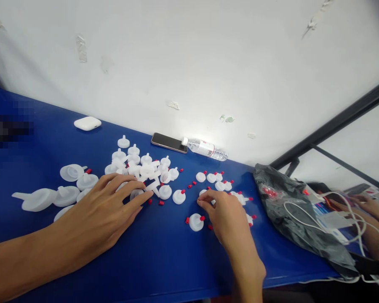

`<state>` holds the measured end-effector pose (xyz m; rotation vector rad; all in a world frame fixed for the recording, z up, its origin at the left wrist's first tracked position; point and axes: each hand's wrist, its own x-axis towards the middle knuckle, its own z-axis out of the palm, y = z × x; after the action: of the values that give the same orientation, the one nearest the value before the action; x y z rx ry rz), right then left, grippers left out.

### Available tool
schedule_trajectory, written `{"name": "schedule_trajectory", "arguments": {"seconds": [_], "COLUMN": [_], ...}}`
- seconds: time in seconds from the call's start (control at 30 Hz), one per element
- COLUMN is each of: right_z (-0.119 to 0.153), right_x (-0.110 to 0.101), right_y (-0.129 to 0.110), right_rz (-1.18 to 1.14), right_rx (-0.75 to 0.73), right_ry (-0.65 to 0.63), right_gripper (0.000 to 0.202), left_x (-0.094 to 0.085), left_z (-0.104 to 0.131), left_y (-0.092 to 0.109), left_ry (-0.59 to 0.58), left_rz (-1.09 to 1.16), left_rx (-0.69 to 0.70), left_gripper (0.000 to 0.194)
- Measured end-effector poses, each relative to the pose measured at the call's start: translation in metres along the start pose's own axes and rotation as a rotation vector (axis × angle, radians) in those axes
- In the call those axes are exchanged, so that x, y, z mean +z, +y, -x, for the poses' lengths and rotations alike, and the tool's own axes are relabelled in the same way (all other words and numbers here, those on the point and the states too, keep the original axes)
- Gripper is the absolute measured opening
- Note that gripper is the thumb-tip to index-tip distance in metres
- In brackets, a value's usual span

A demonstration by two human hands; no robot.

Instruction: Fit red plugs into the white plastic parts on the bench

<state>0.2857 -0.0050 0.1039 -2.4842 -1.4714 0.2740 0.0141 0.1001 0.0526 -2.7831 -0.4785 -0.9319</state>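
Note:
My left hand [109, 208] lies palm down with its fingers apart over the edge of a pile of white plastic spout caps [147, 170]. Its fingertips touch or nearly touch caps at the pile's near side; the palm hides some of them. To the right, my right hand [224, 212] has thumb and index finger pinched together; whatever is between them is hidden. Around it lie several white spout caps with red tips, among them one fitted cap [196, 222] just left of the hand. Loose small red tips [161, 203] are scattered between the hands.
Larger white funnel-shaped pieces [39, 199] lie at the left. Along the wall are a white case [87, 123], a phone [167, 142] and a plastic bottle [205, 148]. A dark plastic bag [281, 210] with cables sits at the right, near another person's hand [368, 206].

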Motion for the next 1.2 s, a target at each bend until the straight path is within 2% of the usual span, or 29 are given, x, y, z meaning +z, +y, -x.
{"name": "schedule_trajectory", "arguments": {"seconds": [0.1, 0.17, 0.33, 0.43, 0.67, 0.87, 1.0, 1.07, 1.2], "right_z": [0.003, 0.008, 0.027, 0.034, 0.036, 0.036, 0.036, 0.038, 0.046], "right_x": [-0.002, -0.005, -0.012, -0.012, -0.007, -0.002, -0.001, -0.003, -0.006], "right_y": [-0.001, -0.003, -0.018, -0.029, -0.048, -0.053, -0.054, -0.055, -0.060], "right_rz": [-0.008, -0.077, -0.569, -0.725, -0.780, -0.855, -1.021, -1.074, -1.066], "right_rx": [-0.029, -0.049, -0.190, -0.236, -0.319, -0.284, -0.248, -0.248, -0.285], "right_ry": [0.009, 0.009, -0.009, -0.052, -0.114, -0.144, -0.255, -0.280, -0.311], "right_gripper": [0.020, 0.020, 0.012, 0.009, 0.017, 0.013, 0.008, 0.014, 0.043], "left_x": [-0.001, -0.002, -0.003, 0.000, -0.003, -0.006, -0.011, -0.014, -0.018], "left_z": [-0.002, -0.002, 0.004, 0.007, 0.003, 0.005, 0.004, 0.004, 0.004], "left_y": [-0.002, -0.002, 0.002, 0.005, 0.008, 0.012, 0.012, 0.011, 0.009], "left_ry": [0.032, 0.064, 0.141, 0.160, 0.150, 0.167, 0.176, 0.182, 0.205], "left_rz": [-0.121, -0.096, 0.140, 0.218, 0.317, 0.377, 0.417, 0.410, 0.448], "left_rx": [0.084, 0.081, 0.009, -0.036, -0.131, -0.140, -0.154, -0.159, -0.130], "left_gripper": [0.036, 0.034, 0.037, 0.035, 0.028, 0.027, 0.030, 0.028, 0.022]}}
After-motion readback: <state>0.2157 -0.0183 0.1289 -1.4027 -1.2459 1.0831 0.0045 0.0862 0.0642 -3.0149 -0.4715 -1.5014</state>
